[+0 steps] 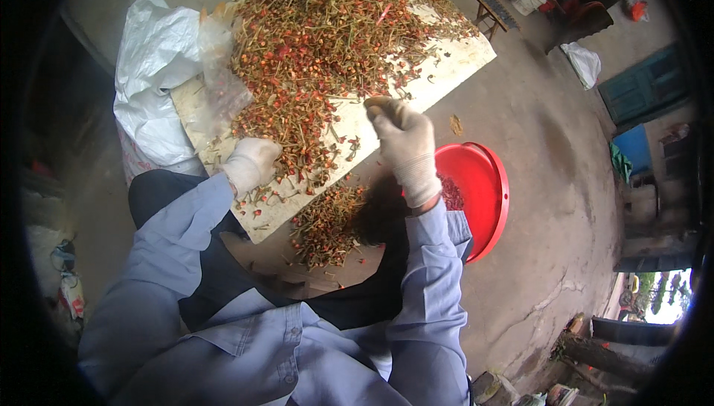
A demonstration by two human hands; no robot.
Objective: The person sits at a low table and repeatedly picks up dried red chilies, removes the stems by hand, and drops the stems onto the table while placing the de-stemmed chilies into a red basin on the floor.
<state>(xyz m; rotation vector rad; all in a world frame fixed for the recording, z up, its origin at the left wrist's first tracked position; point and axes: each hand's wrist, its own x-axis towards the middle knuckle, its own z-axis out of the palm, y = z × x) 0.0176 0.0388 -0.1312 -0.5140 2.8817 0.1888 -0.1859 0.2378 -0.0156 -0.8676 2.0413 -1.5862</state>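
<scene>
A heap of dry stems with small red-orange ends (312, 32), which look like chili stalks, lies on a pale board (357, 149). My left hand (254, 163), in a whitish knit glove, rests at the heap's near left edge with curled fingers; what is inside them is hidden. Over the board's right part, my right hand (406, 135) wears a similar glove with brownish fingertips. Its thumb and fingers come together at the heap's edge, and I cannot make out whether a stem is between them. Loose stems (348, 146) are scattered between the hands.
Below my right forearm, a red plastic basin (491, 199) holds dark red pieces. More stems (329, 227) are piled on the floor between my knees. A clear plastic bag (220, 66) and white woven sack (153, 77) are at left. A small stool (493, 13) stands beyond the board.
</scene>
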